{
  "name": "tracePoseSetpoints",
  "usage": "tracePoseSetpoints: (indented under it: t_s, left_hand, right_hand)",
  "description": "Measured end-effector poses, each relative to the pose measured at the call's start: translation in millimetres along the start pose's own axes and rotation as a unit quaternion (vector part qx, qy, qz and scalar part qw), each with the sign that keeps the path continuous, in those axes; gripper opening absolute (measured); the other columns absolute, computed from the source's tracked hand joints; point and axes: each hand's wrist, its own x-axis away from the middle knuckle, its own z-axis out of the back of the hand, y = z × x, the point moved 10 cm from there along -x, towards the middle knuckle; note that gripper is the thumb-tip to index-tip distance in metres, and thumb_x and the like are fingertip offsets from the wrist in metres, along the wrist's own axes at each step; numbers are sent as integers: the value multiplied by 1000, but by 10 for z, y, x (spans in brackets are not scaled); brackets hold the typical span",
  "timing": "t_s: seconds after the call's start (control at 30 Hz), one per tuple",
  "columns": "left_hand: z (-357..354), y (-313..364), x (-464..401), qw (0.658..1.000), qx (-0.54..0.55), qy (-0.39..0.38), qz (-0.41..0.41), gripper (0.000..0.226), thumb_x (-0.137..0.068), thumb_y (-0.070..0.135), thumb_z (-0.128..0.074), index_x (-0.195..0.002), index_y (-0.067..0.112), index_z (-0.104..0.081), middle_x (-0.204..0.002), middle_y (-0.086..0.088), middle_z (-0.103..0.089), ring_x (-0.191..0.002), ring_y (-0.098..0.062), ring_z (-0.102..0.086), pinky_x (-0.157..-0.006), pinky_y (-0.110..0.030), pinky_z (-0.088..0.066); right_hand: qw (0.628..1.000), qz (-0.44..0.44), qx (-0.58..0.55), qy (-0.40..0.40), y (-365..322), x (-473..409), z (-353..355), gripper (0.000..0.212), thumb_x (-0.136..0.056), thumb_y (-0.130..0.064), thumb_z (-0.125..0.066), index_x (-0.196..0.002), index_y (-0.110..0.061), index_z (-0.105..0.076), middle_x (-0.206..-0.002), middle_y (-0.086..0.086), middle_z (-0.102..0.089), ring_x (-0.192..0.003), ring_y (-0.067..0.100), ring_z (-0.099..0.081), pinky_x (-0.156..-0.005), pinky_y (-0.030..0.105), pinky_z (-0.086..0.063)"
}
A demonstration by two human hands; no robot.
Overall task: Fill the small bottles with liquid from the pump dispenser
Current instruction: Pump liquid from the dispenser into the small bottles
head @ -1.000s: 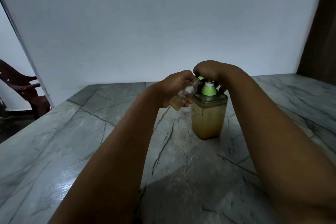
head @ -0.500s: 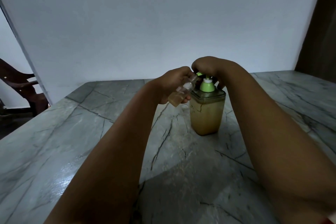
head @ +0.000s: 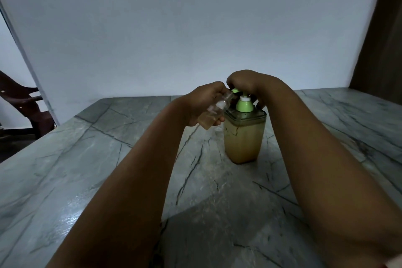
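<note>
Pump dispenser (head: 243, 137) standing upright on grey veined tabletop (head: 91, 159), square clear body roughly three-quarters full of cloudy tan liquid, green collar and pump head on top. Small bottle (head: 214, 113) held clear of the tabletop, just left of the dispenser, tilted with mouth raised toward the green spout tip and base dropped toward the camera. Tilt judged deliberate: brings the narrow neck up to the outlet so liquid runs down the inner wall rather than missing the opening. Tan liquid visible in the lower part of the bottle; upper part clear, so filling judged under way, not complete.

Left hand (head: 204, 102): grip closed around the small bottle, fingers wrapped at its upper half, steadying the mouth at the spout. Right hand (head: 245, 81): set over the pump head, fingers curled down around it, placed to press; depth of stroke not discernible.

Contact between bottle mouth and spout hidden by fingers. No other small bottles in view. Risk noted: slight misalignment at the spout likely to spill onto the tabletop. Dark chair (head: 24, 104) at far left, well apart.
</note>
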Motion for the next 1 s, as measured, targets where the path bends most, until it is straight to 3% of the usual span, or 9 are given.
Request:
tracePoseSetpoints:
  t_s: [0.17, 0.33, 0.47, 0.57, 0.7, 0.8, 1.0]
  left_hand:
    - [-4, 6, -4, 1000, 3, -8, -1, 31, -93, 30, -43, -99, 3, -58, -61, -7, -60, -51, -19, -57, -45, -23, -46]
    - [-31, 13, 20, 1000, 9, -18, -4, 31, -95, 31, -41, -99, 4, -57, -60, -6, -59, -52, -19, -56, -46, -24, -47]
    - [-30, 15, 19, 1000, 13, -22, -3, 31, -94, 30, -40, -99, 6, -59, -56, -4, -62, -53, -19, -55, -48, -23, -47]
    - [-16, 2, 16, 1000, 8, -12, 0, 31, -94, 31, -41, -94, 6, -60, -55, -5, -61, -53, -19, -55, -48, -23, -47]
    - [-14, 10, 0, 1000, 4, -5, -4, 31, -93, 31, -41, -90, 7, -60, -56, -5, -60, -54, -20, -56, -48, -23, -47]
    - [-2, 3, -1, 1000, 5, 2, -4, 30, -93, 30, -41, -87, 8, -60, -59, -7, -60, -54, -21, -55, -47, -22, -47]
    - [-31, 26, 28, 1000, 8, -10, -8, 29, -95, 30, -39, -92, 8, -59, -53, -2, -61, -52, -19, -55, -47, -22, -47]
  right_hand:
    - [1000, -1, -8, -11, -10, 15, -25, 32, -93, 1, -31, -63, -12, -28, -64, 7, -29, -55, 18, -23, -52, 23, -23]
    - [999, -23, -48, 2, 63, 2, 48, 23, -94, -18, -36, -73, -10, -38, -76, 10, -40, -62, 23, -38, -62, 28, -36]
    - [1000, -9, -27, -6, 3, 14, 13, 21, -91, -10, -35, -71, -7, -38, -73, 13, -42, -57, 21, -34, -60, 25, -32]
    - [1000, -2, -7, -13, -19, 15, -8, 13, -91, -7, -34, -82, -3, -44, -79, 19, -47, -58, 23, -37, -59, 25, -34]
    - [1000, 14, 27, 5, -37, -2, 2, 29, -92, -4, -34, -64, -8, -35, -68, 15, -40, -53, 22, -32, -54, 23, -31]
    - [1000, 5, 18, -3, -20, 3, -44, 34, -93, 1, -32, -60, -10, -30, -72, 19, -37, -52, 18, -27, -50, 22, -24]
    - [999, -17, -33, 4, 27, 3, 39, 18, -93, -16, -35, -77, -10, -37, -66, 9, -41, -58, 22, -37, -60, 28, -35]
